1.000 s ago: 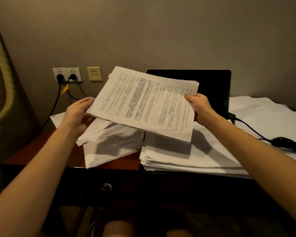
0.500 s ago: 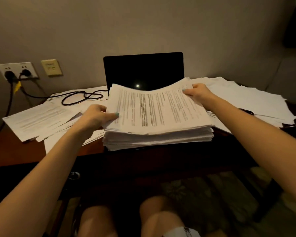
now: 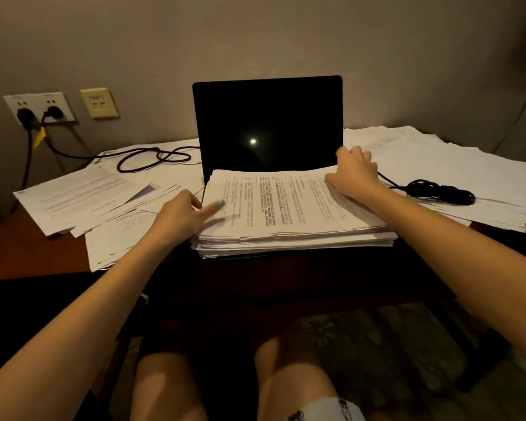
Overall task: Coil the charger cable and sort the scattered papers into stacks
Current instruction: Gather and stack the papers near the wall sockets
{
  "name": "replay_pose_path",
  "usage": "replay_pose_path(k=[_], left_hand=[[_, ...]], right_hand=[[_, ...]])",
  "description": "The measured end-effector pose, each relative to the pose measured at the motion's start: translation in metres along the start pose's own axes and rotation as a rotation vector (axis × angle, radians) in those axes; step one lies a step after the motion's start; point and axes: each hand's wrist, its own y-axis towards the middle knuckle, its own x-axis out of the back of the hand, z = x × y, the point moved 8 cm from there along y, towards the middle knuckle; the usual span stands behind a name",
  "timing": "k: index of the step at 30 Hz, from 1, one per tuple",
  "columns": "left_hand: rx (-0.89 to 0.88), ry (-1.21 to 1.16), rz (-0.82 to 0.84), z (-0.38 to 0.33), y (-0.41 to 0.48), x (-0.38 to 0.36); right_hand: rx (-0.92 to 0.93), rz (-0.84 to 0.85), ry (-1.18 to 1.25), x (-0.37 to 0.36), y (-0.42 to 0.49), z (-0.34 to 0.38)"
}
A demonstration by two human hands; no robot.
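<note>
A thick stack of printed papers [image 3: 286, 214] lies on the desk in front of a laptop. My left hand [image 3: 182, 217] is at the stack's left edge, thumb laid on the top sheets, fingers hidden at the side. My right hand [image 3: 353, 174] grips the far right corner, fingers curled over the edge. Loose sheets [image 3: 82, 196] spread out to the left. A black charger cable [image 3: 152, 158] loops loosely over them from the wall socket [image 3: 40, 109]. A bunched black cable [image 3: 441, 192] rests on a wide pile of papers [image 3: 456, 165] to the right.
The open laptop [image 3: 268, 126] with a dark screen stands behind the stack against the wall. Bare brown desk [image 3: 28, 250] shows at the near left. A light switch plate [image 3: 99, 103] is beside the socket. My knees are under the desk's front edge.
The bundle of sheets I held in the air has come down flat onto the central stack. Both hands stay at its left and right edges.
</note>
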Motion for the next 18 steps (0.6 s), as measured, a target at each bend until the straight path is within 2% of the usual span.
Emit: replay_pose_path(k=[5, 8, 10, 14, 18], left_hand=[[0.035, 0.055, -0.210, 0.042, 0.024, 0.052], [0.144, 0.145, -0.325, 0.090, 0.037, 0.090], [0.233, 0.213, -0.384, 0.125, 0.043, 0.114], [0.427, 0.409, -0.471, 0.187, 0.050, 0.159], [0.587, 0.458, -0.500, 0.222, 0.054, 0.181]], right_hand=[[0.340, -0.027, 0.210, 0.009, -0.013, 0.097], [0.510, 0.113, 0.305, -0.004, -0.023, 0.170], [0.569, 0.212, 0.294, -0.023, -0.021, 0.214], [0.668, 0.300, 0.222, -0.057, -0.012, 0.287], [0.619, 0.351, 0.130, -0.095, 0.014, 0.331]])
